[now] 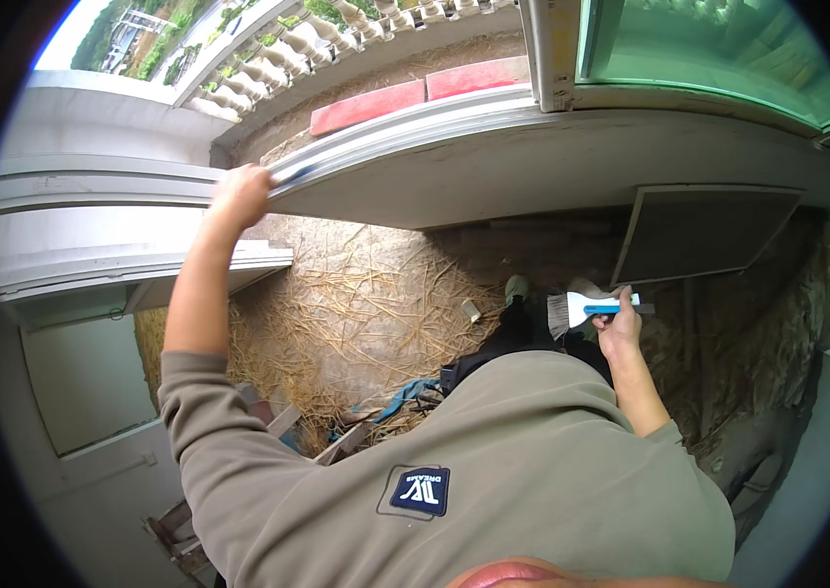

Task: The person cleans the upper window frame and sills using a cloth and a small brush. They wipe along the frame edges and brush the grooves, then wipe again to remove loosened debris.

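My right hand (618,331) is closed round a wide flat brush (582,308) with a white and blue handle. The brush is held out in front of my body, its greyish bristles pointing left. Over at the window, my left hand (243,196) is closed at the white metal sill track (386,137). A small, blurred dark-blue thing (293,176) pokes out from its fingers along the track. What kind of thing it is, I cannot make out.
Loose straw (356,294) covers the floor on the left. A framed dark panel (699,233) leans on the wall below the window. Red blocks (371,106) lie outside before a balustrade (288,59). Green glass (709,59) fills the upper right. An open white-framed panel (141,269) stands at left.
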`<state>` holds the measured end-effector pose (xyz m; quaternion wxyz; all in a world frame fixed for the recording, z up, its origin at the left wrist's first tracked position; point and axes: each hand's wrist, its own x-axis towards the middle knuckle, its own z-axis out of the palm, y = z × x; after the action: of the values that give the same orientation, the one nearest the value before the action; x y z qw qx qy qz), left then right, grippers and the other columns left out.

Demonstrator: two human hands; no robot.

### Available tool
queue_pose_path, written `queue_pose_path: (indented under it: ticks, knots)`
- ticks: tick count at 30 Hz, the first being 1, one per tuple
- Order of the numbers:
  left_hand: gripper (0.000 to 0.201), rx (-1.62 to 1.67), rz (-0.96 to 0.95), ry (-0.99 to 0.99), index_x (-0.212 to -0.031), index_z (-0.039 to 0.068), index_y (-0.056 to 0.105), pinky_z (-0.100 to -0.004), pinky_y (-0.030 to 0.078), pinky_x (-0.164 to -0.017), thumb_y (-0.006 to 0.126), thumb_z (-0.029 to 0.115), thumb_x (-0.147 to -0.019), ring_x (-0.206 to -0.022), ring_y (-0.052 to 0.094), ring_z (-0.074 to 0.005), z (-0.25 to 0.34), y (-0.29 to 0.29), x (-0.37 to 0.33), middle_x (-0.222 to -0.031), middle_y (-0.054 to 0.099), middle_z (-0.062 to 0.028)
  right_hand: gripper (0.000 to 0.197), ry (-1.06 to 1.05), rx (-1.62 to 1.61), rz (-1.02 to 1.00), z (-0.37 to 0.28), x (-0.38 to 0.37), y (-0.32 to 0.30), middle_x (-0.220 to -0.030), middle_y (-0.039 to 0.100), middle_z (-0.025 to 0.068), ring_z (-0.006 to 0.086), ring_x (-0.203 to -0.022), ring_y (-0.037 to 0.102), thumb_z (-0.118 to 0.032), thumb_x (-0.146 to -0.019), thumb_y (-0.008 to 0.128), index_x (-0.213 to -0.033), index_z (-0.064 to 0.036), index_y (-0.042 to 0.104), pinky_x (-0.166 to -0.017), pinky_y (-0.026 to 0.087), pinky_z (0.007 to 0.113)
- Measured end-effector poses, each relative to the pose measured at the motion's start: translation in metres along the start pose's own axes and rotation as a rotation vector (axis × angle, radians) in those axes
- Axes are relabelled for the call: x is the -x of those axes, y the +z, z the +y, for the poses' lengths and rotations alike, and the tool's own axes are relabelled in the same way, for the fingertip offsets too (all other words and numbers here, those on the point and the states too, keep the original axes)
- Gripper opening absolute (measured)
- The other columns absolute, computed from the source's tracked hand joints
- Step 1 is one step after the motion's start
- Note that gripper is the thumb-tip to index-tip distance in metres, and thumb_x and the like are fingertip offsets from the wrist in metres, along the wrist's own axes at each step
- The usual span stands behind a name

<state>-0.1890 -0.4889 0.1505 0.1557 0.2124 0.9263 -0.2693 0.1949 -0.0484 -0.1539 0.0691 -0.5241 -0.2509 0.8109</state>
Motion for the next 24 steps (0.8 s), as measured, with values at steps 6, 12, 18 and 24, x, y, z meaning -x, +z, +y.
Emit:
queue_pose_path:
  ticks: [6, 12, 18, 24]
  knots:
    - [0.026, -0.056, 0.033, -0.152, -0.105, 0.015, 0.079, -0.0458, 0.056, -0.088, 0.064, 0.006, -0.086, -0.1, 0.071, -0.0341, -0.032, -0.001, 0.017, -0.111, 0.074, -0.0165, 0.032, 0.036, -0.007, -0.025, 0.004, -0.001, 0.004, -0.08, 0.054, 0.0011, 0.0127, -0.061, 0.043, -0.044, -0.107, 0.054, -0.09, -0.0161, 0.055, -0.05, 0.034, 0.028]
    - [0.027, -0.221, -0.25, -0.194, -0.113, 0.006, 0.073, -0.0474, 0.057, -0.091, 0.06, 0.008, -0.09, -0.104, 0.071, -0.0368, -0.033, 0.034, 0.013, -0.111, 0.073, -0.0197, 0.029, 0.024, 0.03, -0.016, 0.007, -0.008, -0.001, -0.084, 0.058, -0.0006, 0.0128, -0.066, 0.052, -0.043, -0.106, 0.057, -0.091, -0.0176, 0.058, -0.051, 0.036, 0.028]
    - [0.022, -0.127, -0.09, -0.195, -0.105, 0.005, 0.073, -0.0472, 0.057, -0.09, 0.059, 0.011, -0.09, -0.104, 0.071, -0.0365, -0.044, 0.037, 0.013, -0.111, 0.074, -0.0189, 0.03, 0.027, 0.021, -0.024, 0.004, -0.003, 0.001, -0.081, 0.056, -0.001, 0.0125, -0.066, 0.051, -0.043, -0.106, 0.057, -0.091, -0.0167, 0.057, -0.051, 0.036, 0.028]
    - [0.016, -0.167, -0.371, -0.285, -0.095, 0.01, 0.077, -0.0464, 0.056, -0.09, 0.063, 0.009, -0.086, -0.104, 0.069, -0.036, -0.064, 0.031, 0.013, -0.103, 0.075, -0.0147, 0.031, 0.039, 0.024, 0.035, 0.004, -0.001, 0.01, -0.078, 0.051, -0.0003, 0.0116, -0.06, 0.042, -0.042, -0.107, 0.055, -0.092, -0.0151, 0.056, -0.05, 0.033, 0.027]
